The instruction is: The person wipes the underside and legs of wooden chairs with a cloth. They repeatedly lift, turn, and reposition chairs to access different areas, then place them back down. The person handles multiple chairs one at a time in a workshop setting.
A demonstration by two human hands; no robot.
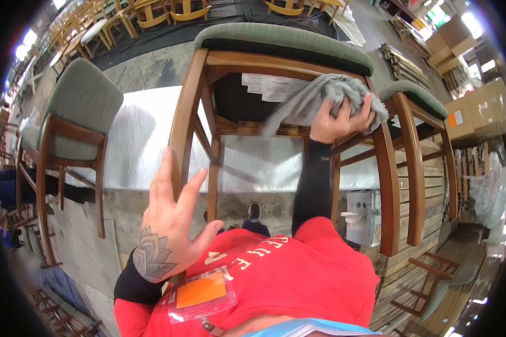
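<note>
A wooden chair (287,73) with a green padded seat stands in front of the person, lifted up on a platform covered with white plastic sheet (146,140), close to its near edge. The camera sees the chair from below: the dark underside of the seat with white paper labels (270,87) and the brown legs.

The right hand (340,121) presses a grey cloth (326,98) against the wooden frame under the seat, near the chair's right front corner. Its fingers are curled and bunch the cloth; part of the cloth hangs loose toward the left along the frame rail.

The left hand (171,224) is open, with the fingers spread and straight. It is against the left front leg (183,121) of the chair, the fingertips lying on the wood. It pinches nothing. A tattoo is on the back of this hand.

A second similar chair (67,123) stands at the left edge of the platform, and a third one (416,112) is just beside the first, on the right. Cardboard boxes (478,109) are farther right.
</note>
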